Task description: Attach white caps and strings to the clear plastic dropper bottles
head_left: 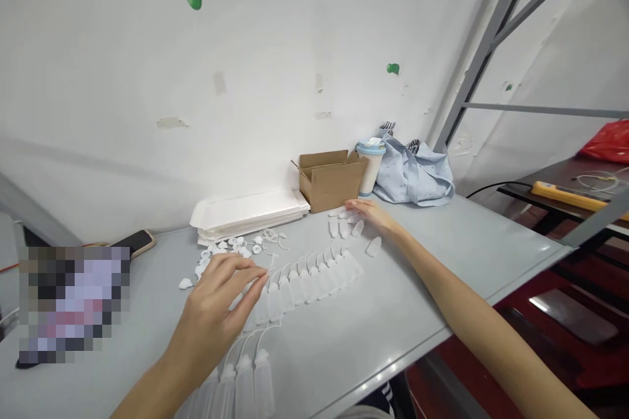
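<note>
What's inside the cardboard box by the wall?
Only some inner cardboard shows at the top of the cardboard box; its front side covers the bottom, so any contents there can't be seen.

One head-worn camera looks forward and down from close above the table point(344, 340), facing a white wall point(275, 46).

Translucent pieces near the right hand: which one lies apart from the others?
The rightmost piece: a clear gap separates it, while the other pieces lie close together by the right hand.
</note>
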A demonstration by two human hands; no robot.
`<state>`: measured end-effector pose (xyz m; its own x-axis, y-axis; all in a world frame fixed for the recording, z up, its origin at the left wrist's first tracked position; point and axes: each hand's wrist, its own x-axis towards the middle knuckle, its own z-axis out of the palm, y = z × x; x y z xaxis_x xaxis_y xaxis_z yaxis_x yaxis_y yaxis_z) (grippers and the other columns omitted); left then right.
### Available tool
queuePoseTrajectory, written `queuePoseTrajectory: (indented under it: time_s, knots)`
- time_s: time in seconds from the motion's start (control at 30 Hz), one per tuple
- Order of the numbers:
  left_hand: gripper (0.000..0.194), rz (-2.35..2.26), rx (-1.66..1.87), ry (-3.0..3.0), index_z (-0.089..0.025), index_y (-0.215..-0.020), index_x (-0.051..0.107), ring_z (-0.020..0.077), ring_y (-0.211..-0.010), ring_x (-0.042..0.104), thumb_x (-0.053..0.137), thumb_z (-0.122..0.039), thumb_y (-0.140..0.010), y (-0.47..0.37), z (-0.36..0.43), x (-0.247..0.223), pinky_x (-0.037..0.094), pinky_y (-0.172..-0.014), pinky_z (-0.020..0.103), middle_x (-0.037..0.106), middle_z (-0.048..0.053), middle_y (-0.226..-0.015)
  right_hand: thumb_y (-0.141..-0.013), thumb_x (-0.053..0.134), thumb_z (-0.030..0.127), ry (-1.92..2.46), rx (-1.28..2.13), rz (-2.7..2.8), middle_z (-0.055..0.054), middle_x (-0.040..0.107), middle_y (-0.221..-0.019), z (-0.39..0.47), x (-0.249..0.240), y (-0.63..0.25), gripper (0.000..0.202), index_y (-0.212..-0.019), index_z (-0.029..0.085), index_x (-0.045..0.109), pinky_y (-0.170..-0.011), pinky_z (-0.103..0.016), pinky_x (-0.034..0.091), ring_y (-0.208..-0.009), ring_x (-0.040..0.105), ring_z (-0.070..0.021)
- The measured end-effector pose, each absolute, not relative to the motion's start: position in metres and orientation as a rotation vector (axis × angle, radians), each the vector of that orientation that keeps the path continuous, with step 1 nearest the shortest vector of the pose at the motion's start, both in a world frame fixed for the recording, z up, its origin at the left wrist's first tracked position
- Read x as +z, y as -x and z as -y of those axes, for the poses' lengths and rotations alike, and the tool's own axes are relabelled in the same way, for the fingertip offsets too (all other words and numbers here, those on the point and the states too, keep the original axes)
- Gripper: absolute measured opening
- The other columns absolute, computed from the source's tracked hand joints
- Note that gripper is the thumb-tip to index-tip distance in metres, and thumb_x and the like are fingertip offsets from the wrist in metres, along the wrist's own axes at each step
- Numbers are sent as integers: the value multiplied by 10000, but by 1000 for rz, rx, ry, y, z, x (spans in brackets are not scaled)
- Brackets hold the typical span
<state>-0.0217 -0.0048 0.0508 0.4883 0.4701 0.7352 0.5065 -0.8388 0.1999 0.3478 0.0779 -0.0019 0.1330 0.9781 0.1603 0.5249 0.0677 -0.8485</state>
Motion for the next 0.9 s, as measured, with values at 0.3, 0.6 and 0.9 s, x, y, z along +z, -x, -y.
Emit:
queuePoseTrajectory:
  time_s: [0.3,0.6,0.9]
  knots:
    - [61,1014,-1362,2696,-237,-857,623,188,-834,544,562,-236,-862,26,5,50,484,-649,290,616,24,-821,-613,600,85,1769,616,1800,-66,694,-940,-40,42,-362,256,-836,170,693,-796,-313,482,-949,622,-246]
    - [60,1056,-1392,2711,-242,-841,626,193,-843,564,579,-278,-848,29,2,55,470,-737,318,633,11,-827,-584,591,98,1780,980,2188,21,638,-717,-16,63,-354,145,-667,208,635,-533,-202,389,-702,589,-155]
    - [91,1223,-1432,2770,-243,-799,647,191,-838,568,610,-325,-811,27,4,59,458,-749,287,657,7,-817,-519,699,141,1806,1097,2259,19,618,-720,-21,57,-352,186,-696,179,654,-554,-214,360,-643,517,-127]
